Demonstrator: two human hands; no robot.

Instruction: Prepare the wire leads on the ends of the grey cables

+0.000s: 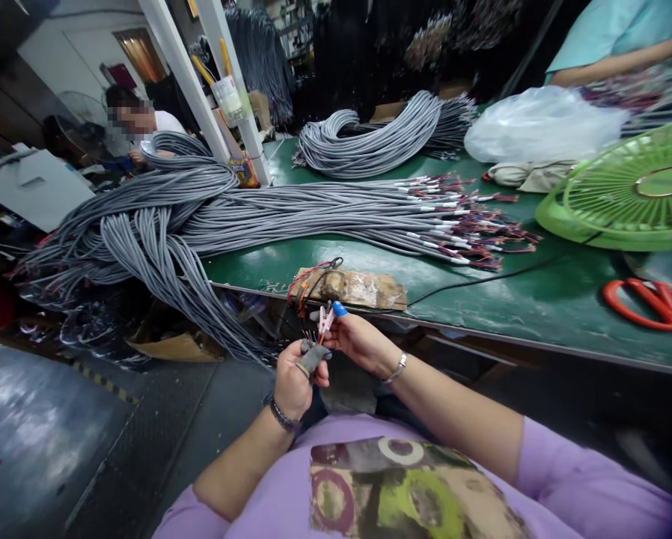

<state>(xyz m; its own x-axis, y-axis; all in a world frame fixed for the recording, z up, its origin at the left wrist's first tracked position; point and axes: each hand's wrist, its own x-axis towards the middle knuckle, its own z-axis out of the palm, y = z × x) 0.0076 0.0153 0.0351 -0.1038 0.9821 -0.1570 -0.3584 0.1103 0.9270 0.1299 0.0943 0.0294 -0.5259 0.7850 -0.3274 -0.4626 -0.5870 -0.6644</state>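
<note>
Green, smooth-surfaced worktable (482, 318) spans my remote view from nine to three o'clock. Along it at twelve from the hands lies a long bundle of grey round cables (313, 213), stripped coloured ends towards two. Just beyond the fingertips I see a worn brown cardboard block (384, 288), its long axis close to nine-to-three.

Before the block, the left hand (291, 383) is curled in a close pinch, a grey covering on its thumb, holding thin multicoloured wires (321, 339) whose tips fan towards twelve. The right hand (364, 343), one finger capped in blue, comes in from four with its fingers bent nearly together.

Between them sits a small pale-pink two-pronged clip (325, 320): ten o'clock from the right hand, one from the left, leaning towards one just beside the wires. Right fingertips are nearest it; whether they grip it, I cannot tell.
</note>
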